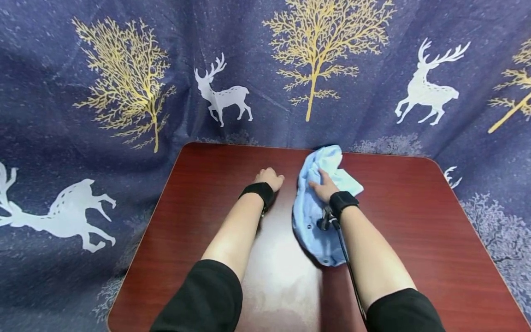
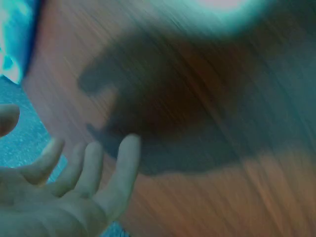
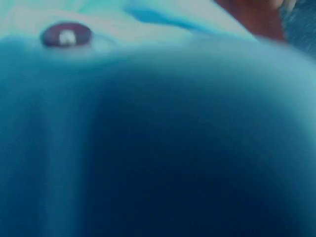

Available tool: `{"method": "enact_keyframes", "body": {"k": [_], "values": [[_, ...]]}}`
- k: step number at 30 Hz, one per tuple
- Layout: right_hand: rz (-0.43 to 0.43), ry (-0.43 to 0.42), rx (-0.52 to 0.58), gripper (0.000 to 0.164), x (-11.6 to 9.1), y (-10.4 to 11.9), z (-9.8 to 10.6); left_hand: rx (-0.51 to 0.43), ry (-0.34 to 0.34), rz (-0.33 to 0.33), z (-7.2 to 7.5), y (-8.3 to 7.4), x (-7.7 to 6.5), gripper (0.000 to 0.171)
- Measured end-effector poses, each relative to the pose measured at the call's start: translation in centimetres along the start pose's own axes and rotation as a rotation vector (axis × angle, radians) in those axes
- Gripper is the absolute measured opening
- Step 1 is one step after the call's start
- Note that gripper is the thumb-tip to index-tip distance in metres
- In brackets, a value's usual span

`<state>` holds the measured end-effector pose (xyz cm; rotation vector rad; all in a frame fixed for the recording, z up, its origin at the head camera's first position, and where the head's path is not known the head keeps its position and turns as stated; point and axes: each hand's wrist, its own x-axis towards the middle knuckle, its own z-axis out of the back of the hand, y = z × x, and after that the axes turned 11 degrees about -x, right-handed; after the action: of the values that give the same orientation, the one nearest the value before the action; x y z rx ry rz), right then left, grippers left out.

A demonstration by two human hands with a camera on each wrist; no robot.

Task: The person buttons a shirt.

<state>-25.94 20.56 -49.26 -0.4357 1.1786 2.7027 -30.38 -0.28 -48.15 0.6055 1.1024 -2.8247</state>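
Note:
A light blue garment point(image 1: 309, 210) with small round buttons and a pale, whitish part point(image 1: 348, 182) lies bunched right of the table's middle. My right hand point(image 1: 325, 188) is at this garment, thumb and one finger spread over the cloth. Its other fingers are hidden, so I cannot tell whether they grip it. In the right wrist view, blue cloth point(image 3: 187, 133) fills most of the picture, with a dark button point(image 3: 66, 35) near its upper left. To the left, my left hand point(image 1: 269, 178) holds nothing; its fingers point(image 2: 129, 158) are loosely bent and apart in the left wrist view.
The reddish-brown wooden table point(image 1: 199, 184) has rounded back corners. Behind it hangs a dark blue curtain point(image 1: 257, 27) with white deer and golden trees. Black bands point(image 1: 343, 201) circle both wrists, and a black cable point(image 1: 347, 263) runs along the right forearm.

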Motion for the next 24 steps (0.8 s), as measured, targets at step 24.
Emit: {"method": "enact_keyframes", "body": {"k": [24], "values": [[-0.142, -0.248, -0.168, 0.025, -2.3, -3.5, 4.9, -0.705, -0.296, -0.039, 3.5, 1.0, -0.7, 0.023]]}}
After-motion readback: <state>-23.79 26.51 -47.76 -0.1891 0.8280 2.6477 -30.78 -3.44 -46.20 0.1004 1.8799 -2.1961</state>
